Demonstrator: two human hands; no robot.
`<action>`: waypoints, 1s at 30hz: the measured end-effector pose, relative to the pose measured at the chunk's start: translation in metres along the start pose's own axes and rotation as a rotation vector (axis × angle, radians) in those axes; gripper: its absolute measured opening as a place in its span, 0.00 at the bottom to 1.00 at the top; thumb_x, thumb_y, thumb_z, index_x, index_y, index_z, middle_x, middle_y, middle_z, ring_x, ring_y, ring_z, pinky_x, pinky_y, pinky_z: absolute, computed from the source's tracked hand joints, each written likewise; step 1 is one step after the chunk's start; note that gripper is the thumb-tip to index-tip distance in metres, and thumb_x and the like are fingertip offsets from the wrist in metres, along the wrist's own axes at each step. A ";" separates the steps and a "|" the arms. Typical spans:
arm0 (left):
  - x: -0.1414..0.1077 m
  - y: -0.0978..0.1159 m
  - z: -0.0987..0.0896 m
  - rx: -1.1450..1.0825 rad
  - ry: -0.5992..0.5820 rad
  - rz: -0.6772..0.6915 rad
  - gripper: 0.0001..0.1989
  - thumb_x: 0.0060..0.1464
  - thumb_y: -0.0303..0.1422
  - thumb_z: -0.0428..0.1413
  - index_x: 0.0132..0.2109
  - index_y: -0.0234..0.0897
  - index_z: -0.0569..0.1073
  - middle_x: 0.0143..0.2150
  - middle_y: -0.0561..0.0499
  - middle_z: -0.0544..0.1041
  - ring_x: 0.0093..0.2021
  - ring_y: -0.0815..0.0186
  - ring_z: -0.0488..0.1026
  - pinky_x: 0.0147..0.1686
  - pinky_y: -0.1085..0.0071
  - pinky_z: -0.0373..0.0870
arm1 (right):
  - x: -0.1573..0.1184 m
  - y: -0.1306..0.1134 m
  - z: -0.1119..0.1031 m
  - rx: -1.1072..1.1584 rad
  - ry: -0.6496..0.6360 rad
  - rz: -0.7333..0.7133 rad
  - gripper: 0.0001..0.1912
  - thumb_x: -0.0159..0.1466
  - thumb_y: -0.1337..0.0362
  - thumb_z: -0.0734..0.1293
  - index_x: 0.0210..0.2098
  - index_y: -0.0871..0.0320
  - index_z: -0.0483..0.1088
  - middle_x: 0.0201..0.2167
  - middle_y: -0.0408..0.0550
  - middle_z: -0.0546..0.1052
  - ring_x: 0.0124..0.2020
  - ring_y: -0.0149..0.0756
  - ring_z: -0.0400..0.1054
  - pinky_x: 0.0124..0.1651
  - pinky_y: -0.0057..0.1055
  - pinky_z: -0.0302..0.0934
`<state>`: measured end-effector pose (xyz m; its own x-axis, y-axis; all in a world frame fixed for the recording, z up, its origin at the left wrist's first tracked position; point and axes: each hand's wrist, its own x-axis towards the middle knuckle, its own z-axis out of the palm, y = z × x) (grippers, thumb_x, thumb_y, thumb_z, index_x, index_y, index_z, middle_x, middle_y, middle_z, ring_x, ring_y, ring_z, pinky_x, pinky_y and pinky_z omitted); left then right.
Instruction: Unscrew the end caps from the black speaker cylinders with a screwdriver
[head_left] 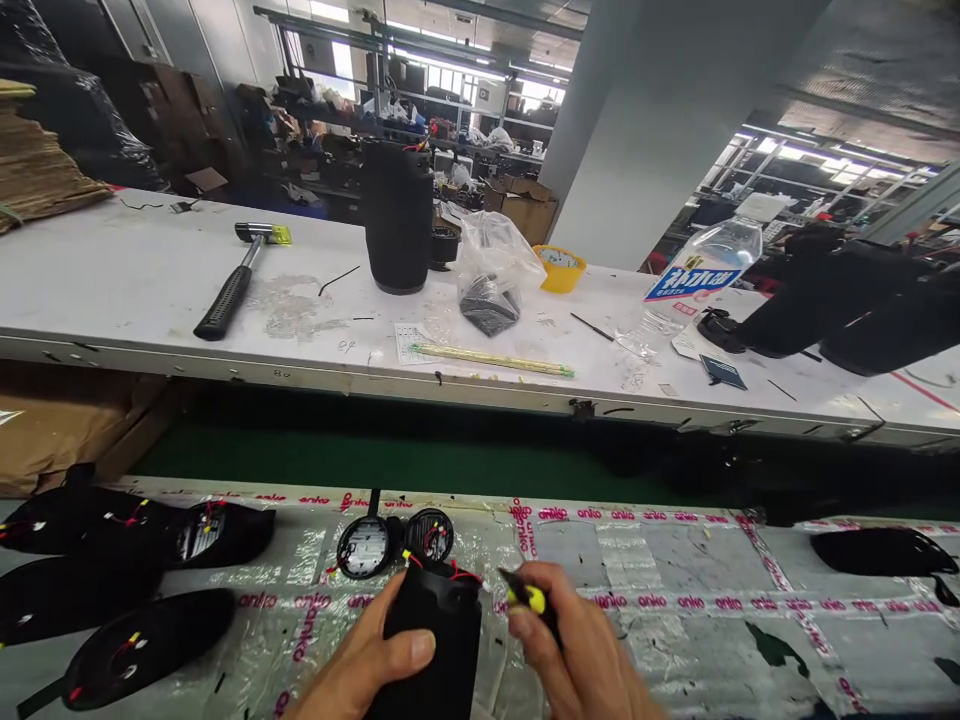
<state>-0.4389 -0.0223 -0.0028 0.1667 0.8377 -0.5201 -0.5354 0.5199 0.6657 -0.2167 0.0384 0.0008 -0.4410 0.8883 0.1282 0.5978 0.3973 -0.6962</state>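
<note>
My left hand (pixel 375 650) is wrapped around a black fabric-covered cylinder (pixel 435 650), its thumb lying across the near side. Red wires and a small yellow connector stick out at the cylinder's upper end. Just to the right, my right hand (pixel 574 640) is closed on a small yellow-and-black hand tool (pixel 535 599) with a dark pointed tip. That tip points toward the cylinder's top and looks apart from it; the exact kind of tool is unclear. Beyond the cylinder lie two round black parts, one with a pale ribbed face (pixel 364 546) and one with red wires (pixel 430 535).
Several black covers with wires (pixel 142 650) lie at left on the taped plastic sheet (pixel 652 560). The white shelf (pixel 172 270) beyond holds a hammer (pixel 225 290), a black cylinder (pixel 397 220), a plastic bag (pixel 495 250), yellow tape (pixel 561 270) and a bottle (pixel 701 265).
</note>
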 end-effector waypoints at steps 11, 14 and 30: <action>-0.006 0.014 0.003 0.138 0.068 0.070 0.44 0.41 0.48 0.70 0.65 0.45 0.69 0.56 0.45 0.83 0.60 0.40 0.75 0.63 0.48 0.69 | 0.020 -0.036 -0.020 -0.480 -0.218 -0.483 0.13 0.79 0.61 0.52 0.45 0.55 0.66 0.29 0.45 0.75 0.23 0.39 0.73 0.20 0.37 0.56; -0.009 0.017 0.005 0.139 0.087 0.070 0.41 0.41 0.47 0.70 0.63 0.45 0.71 0.55 0.46 0.83 0.60 0.41 0.76 0.63 0.50 0.70 | 0.021 -0.036 -0.019 -0.529 -0.222 -0.526 0.16 0.79 0.60 0.51 0.42 0.55 0.67 0.27 0.45 0.75 0.22 0.39 0.71 0.20 0.37 0.54; -0.007 0.011 0.001 0.416 0.146 0.146 0.39 0.43 0.47 0.69 0.61 0.44 0.69 0.59 0.47 0.80 0.63 0.42 0.72 0.63 0.53 0.67 | 0.017 -0.037 -0.015 -0.820 -0.360 -0.583 0.07 0.74 0.62 0.62 0.38 0.54 0.65 0.27 0.46 0.72 0.21 0.42 0.68 0.17 0.42 0.43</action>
<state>-0.4448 -0.0224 0.0084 -0.0205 0.8902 -0.4551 -0.1616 0.4462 0.8802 -0.2362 0.0421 0.0388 -0.8956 0.4443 -0.0215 0.4396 0.8914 0.1104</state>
